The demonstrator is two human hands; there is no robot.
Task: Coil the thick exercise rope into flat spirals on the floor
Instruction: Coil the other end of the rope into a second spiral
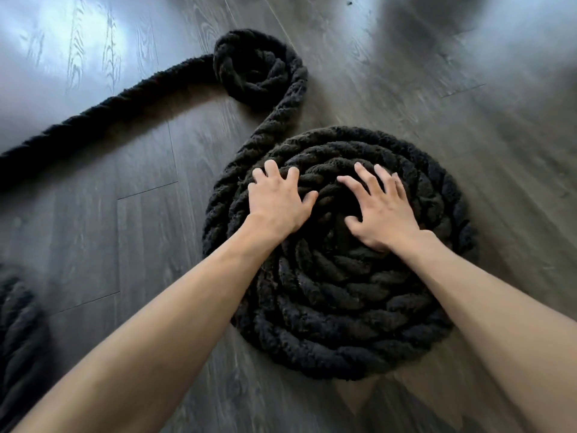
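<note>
Here, two hands press one spiral.

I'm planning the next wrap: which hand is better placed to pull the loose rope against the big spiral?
Probably the left hand: it rests on the spiral beside where the loose rope leaves it. The right hand lies right of centre, farther away.
</note>
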